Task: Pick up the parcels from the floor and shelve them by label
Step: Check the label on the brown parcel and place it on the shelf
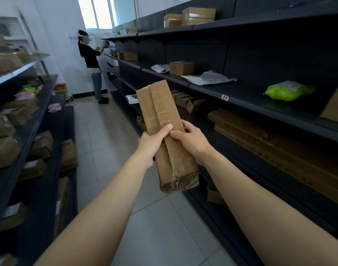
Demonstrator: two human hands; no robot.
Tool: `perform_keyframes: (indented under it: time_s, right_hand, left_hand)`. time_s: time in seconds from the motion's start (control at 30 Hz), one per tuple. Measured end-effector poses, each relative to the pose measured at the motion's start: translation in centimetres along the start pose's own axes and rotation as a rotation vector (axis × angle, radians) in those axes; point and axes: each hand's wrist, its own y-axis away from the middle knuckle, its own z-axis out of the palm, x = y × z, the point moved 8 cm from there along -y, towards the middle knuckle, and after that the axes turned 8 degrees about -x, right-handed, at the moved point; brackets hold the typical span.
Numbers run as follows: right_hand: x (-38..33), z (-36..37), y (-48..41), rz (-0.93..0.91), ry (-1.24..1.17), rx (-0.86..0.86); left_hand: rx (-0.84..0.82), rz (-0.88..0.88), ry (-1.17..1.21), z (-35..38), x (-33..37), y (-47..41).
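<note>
A long brown cardboard parcel (160, 110), taped along its length, is held upright in front of me over the aisle. My left hand (151, 144) grips its left side near the middle, thumb across the front. My right hand (191, 144) grips the right side at the same height, thumb meeting the left one. The parcel's lower end is wrapped in clear tape. No label shows on the face turned to me. The dark shelf unit (241, 93) on my right carries a small tag (224, 97) on its edge.
The right shelves hold boxes (181, 68), grey mailers (208, 77), a green bag (289, 90) and long flat cartons (260, 139). The left shelves (39, 116) are packed with brown parcels. Another person (93, 64) stands far down the tiled aisle (106, 135).
</note>
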Motion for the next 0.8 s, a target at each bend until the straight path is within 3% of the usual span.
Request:
perform_keyframes:
  time_s: [0.13, 0.27, 0.4, 0.57, 0.8]
  right_hand:
    - [-0.5, 1.6, 0.1, -0.070, 0.081, -0.010]
    - [-0.3, 3.5, 0.2, -0.067, 0.245, -0.041]
    - [0.9, 3.3, 0.6, 0.000, 0.138, -0.140]
    - [2.0, 0.0, -0.3, 0.025, 0.177, 0.112]
    - [4.2, -3.4, 0.5, 0.250, 0.155, 0.132]
  left_hand:
    - [0.113, 0.077, -0.117, -0.9, 1.5, 0.2]
    - [0.145, 0.005, -0.182, -0.8, 1.8, 0.8]
    - [0.179, -0.042, -0.191, -2.4, 1.0, 0.8]
    - [0.092, -0.030, -0.122, -1.6, 1.2, 1.6]
    - [0.013, -0.097, -0.038, -0.1, 1.7, 1.0]
